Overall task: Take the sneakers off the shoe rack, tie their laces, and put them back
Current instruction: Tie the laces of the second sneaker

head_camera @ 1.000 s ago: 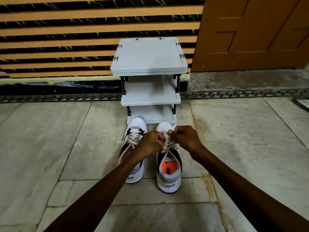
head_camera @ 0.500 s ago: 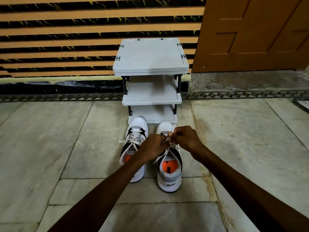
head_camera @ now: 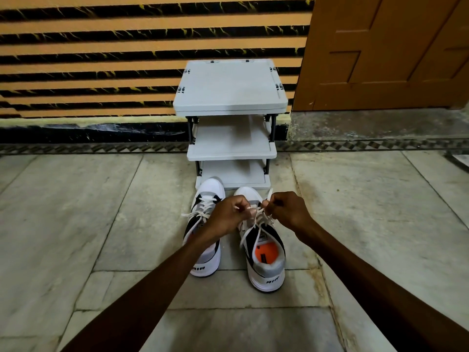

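Two white-and-black sneakers stand side by side on the stone floor, toes toward the shoe rack (head_camera: pixel 229 85). The right sneaker (head_camera: pixel 265 265) has an orange insole and its white laces (head_camera: pixel 256 222) rise to my hands. My left hand (head_camera: pixel 229 214) and my right hand (head_camera: pixel 288 209) hover over its tongue, each pinching a lace end close together. The left sneaker (head_camera: pixel 206 260) sits partly under my left forearm, its laces lying loose across its top. All three grey shelves of the rack hold nothing.
A striped orange-and-black wall (head_camera: pixel 101 59) runs behind the rack. To the right stands a brown wooden door (head_camera: pixel 385 52) above a raised stone threshold (head_camera: pixel 368 128). Pale stone floor slabs (head_camera: pixel 63 224) spread left and right of the sneakers.
Both hands have kept working the right sneaker's laces, staying pinched together over its tongue. The view has shifted slightly. The sneakers have not moved.
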`<state>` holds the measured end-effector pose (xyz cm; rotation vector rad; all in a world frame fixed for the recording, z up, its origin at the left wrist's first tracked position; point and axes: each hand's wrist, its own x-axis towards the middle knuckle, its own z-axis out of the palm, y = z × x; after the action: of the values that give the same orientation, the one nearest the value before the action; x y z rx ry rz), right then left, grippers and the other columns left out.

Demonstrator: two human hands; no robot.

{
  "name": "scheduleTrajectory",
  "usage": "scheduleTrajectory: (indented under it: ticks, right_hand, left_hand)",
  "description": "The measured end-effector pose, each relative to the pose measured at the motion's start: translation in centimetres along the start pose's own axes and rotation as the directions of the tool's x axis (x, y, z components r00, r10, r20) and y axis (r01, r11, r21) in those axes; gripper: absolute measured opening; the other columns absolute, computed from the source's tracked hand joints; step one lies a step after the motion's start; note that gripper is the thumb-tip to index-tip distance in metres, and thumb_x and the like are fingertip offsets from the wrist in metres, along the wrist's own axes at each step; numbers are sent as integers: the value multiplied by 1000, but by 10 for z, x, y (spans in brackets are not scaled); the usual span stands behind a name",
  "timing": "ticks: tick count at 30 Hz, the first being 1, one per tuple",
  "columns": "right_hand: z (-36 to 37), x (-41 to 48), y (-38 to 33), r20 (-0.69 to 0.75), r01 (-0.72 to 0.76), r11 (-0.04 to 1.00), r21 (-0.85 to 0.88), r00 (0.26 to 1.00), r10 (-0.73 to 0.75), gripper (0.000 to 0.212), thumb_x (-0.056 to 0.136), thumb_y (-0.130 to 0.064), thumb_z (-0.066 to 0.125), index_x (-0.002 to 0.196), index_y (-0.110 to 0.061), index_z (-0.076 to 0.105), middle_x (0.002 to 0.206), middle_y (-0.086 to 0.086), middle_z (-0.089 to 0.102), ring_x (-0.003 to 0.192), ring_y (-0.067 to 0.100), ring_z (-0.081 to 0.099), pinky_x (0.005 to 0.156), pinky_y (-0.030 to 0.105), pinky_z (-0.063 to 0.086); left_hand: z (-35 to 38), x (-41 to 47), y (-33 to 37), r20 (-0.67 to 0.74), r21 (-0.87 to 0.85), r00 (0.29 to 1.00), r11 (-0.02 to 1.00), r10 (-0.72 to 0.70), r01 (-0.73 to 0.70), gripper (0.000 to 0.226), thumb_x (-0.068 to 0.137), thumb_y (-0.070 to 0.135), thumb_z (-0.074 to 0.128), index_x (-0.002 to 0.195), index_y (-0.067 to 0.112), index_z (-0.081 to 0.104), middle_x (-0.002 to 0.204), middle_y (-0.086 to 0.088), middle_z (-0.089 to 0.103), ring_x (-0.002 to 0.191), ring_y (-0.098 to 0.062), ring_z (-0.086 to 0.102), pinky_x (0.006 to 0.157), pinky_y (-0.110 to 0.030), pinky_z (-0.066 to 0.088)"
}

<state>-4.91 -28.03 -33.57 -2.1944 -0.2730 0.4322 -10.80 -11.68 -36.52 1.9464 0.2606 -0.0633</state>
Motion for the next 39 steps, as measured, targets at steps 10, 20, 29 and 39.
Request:
scheduleTrajectory:
  ticks: [10,20,29,39]
  right_hand:
    - [6,-2,-5,57,-36,996,76,998,32,26,90,-26,65,66,-18,64,68,0,70,62,10,64,59,21,44]
    - [3,1,8,-63,-38,970,-238,998,24,26,83,-28,65,65,-9,68,61,7,62,64,26,64,52,24,40]
    - [-9,7,58,81,-212,926,-313,965,249,33,84,-41,64,79,-10,76,83,7,77,88,24,71,79,34,54]
    - [9,5,26,84,208,923,-323,978,-191,34,83,-27,69,116,-21,60,106,2,69,93,21,67,69,26,46]
  left_hand:
    - [-9,2,28,-32,-109,971,967,-235,230,19,90,31,63,89,13,62,72,1,60,67,-11,54,55,-22,41]
    - [-38,-8,25,-135,747,968,619,-214,241,33,81,38,64,102,12,68,108,-11,69,104,-28,63,80,-31,47]
    - [-22,-13,27,6,980,983,198,-184,31,48,83,41,64,125,17,56,136,-9,49,132,-31,37,108,-45,27]
    - [16,-13,20,153,542,977,839,-149,43,24,89,27,62,92,3,65,104,-18,62,100,-32,61,84,-37,48]
